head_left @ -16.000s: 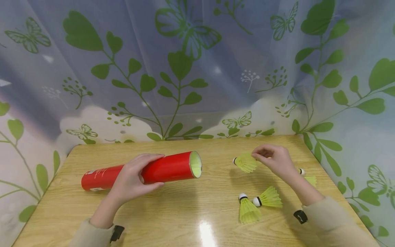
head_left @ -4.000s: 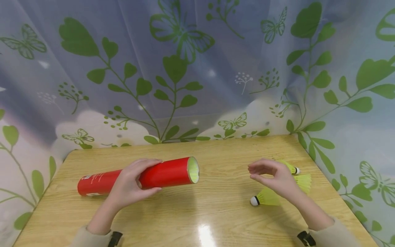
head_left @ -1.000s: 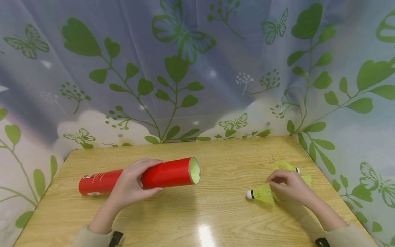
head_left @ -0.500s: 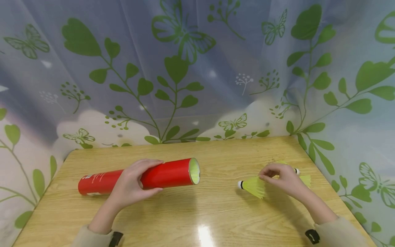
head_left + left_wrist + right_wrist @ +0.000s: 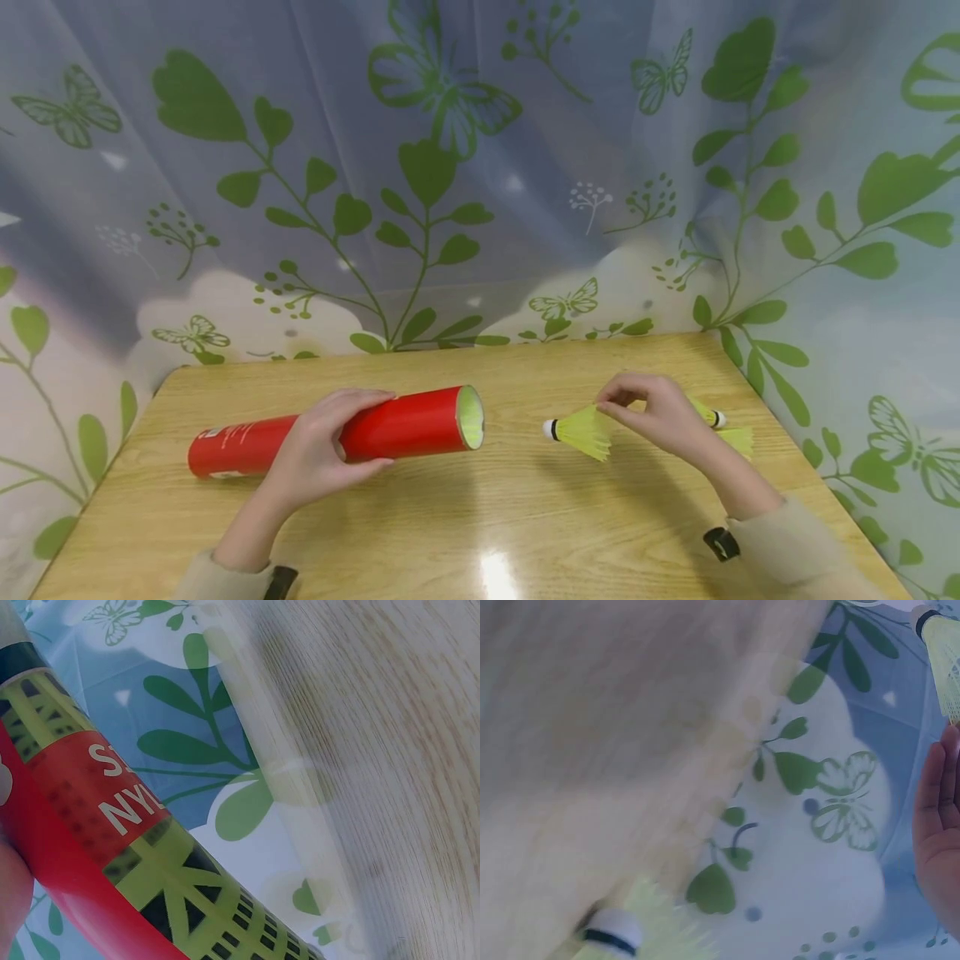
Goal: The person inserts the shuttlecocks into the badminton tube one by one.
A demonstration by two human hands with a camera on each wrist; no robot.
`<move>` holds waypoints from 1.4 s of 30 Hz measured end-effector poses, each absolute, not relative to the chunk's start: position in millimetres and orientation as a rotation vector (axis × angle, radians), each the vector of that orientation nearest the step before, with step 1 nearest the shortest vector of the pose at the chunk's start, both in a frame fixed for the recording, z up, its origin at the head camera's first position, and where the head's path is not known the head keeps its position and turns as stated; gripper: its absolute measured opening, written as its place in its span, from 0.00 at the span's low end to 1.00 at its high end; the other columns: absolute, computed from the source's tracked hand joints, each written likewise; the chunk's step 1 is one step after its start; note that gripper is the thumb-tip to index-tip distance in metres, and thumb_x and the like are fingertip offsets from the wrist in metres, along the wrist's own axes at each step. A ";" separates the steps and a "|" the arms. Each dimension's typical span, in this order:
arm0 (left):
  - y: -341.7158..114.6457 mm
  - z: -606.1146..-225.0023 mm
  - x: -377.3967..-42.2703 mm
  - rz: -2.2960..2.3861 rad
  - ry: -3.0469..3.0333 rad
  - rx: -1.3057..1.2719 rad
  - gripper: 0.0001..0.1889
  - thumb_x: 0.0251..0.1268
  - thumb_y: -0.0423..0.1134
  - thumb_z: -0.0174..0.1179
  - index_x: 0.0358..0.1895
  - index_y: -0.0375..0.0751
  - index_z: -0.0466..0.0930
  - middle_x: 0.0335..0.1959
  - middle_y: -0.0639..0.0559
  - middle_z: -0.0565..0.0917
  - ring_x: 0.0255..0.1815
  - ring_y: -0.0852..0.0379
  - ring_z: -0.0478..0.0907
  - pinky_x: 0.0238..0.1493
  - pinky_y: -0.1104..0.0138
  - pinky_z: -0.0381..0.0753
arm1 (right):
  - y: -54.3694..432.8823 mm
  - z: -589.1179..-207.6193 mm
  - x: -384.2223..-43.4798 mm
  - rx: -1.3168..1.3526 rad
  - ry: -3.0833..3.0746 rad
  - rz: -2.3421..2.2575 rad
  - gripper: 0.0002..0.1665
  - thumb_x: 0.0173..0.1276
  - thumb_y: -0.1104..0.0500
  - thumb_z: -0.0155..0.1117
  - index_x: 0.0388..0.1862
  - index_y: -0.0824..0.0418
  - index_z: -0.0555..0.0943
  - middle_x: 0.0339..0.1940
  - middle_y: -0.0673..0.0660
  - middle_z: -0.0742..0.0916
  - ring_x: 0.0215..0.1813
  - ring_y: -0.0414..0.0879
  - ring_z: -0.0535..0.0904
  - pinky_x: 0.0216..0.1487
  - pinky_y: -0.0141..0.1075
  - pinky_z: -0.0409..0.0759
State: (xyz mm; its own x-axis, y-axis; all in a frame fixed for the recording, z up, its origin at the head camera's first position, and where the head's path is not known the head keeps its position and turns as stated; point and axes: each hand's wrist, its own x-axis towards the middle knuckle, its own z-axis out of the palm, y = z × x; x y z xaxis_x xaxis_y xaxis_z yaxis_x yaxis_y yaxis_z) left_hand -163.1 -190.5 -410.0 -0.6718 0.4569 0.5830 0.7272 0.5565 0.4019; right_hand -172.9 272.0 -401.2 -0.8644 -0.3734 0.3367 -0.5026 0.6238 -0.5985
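My left hand (image 5: pixel 318 446) grips a red shuttlecock tube (image 5: pixel 412 421) round its middle, open end facing right and a little raised. Pale yellow-green shows inside that mouth. In the left wrist view, clear panels of the tube (image 5: pixel 172 892) reveal yellow-green netted skirts and a white cork. To the right, my right hand (image 5: pixel 656 417) pinches a yellow shuttlecock (image 5: pixel 581 433) by the rim of its skirt between thumb and fingertips. Its white cork, banded in black, points left toward the tube mouth, a gap between them. The right wrist view shows this shuttlecock (image 5: pixel 943 664) past the fingertips.
Two more yellow shuttlecocks lie on the wooden table (image 5: pixel 420 533) at the right: one (image 5: pixel 708 412) behind my right wrist, the other a skirt (image 5: pixel 738 442) partly hidden by the forearm. A patterned curtain (image 5: pixel 450 250) stands along the table's back and sides.
My right hand has picked up the shuttlecock and carried it left toward the tube. Two that lay in front 16 seconds ago are no longer there. The left hand and tube stay nearly still.
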 end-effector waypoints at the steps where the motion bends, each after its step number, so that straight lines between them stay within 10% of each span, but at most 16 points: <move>1: -190.6 -410.3 -163.2 -0.891 -2.379 -0.961 0.41 0.39 0.36 0.88 0.65 0.47 0.84 0.60 0.53 0.88 0.59 0.52 0.85 0.58 0.71 0.85 | 269.7 -399.1 -173.7 0.732 -2.658 1.065 0.03 0.74 0.62 0.72 0.39 0.55 0.90 0.35 0.48 0.91 0.36 0.31 0.83 0.41 0.34 0.85; 10: -190.6 -411.1 -162.9 -0.906 -2.377 -0.961 0.42 0.39 0.35 0.88 0.66 0.48 0.83 0.60 0.52 0.88 0.59 0.51 0.85 0.62 0.84 0.75 | 249.1 -379.4 -178.1 0.791 -2.576 1.070 0.02 0.71 0.65 0.73 0.41 0.60 0.90 0.35 0.49 0.92 0.37 0.31 0.84 0.42 0.34 0.86; 21: -189.4 -408.9 -162.4 -0.879 -2.391 -0.950 0.42 0.39 0.35 0.88 0.66 0.47 0.83 0.60 0.52 0.89 0.59 0.50 0.85 0.56 0.65 0.89 | 223.1 -357.8 -175.7 0.911 -2.431 1.118 0.06 0.67 0.68 0.75 0.39 0.59 0.90 0.36 0.54 0.92 0.39 0.32 0.84 0.45 0.31 0.87; 42: -189.4 -410.3 -163.4 -0.911 -2.369 -0.978 0.42 0.39 0.34 0.88 0.66 0.47 0.83 0.60 0.52 0.89 0.59 0.51 0.85 0.62 0.83 0.76 | 175.3 -342.2 -177.2 1.101 -2.375 1.204 0.06 0.67 0.69 0.75 0.39 0.59 0.90 0.36 0.55 0.92 0.39 0.37 0.86 0.44 0.32 0.87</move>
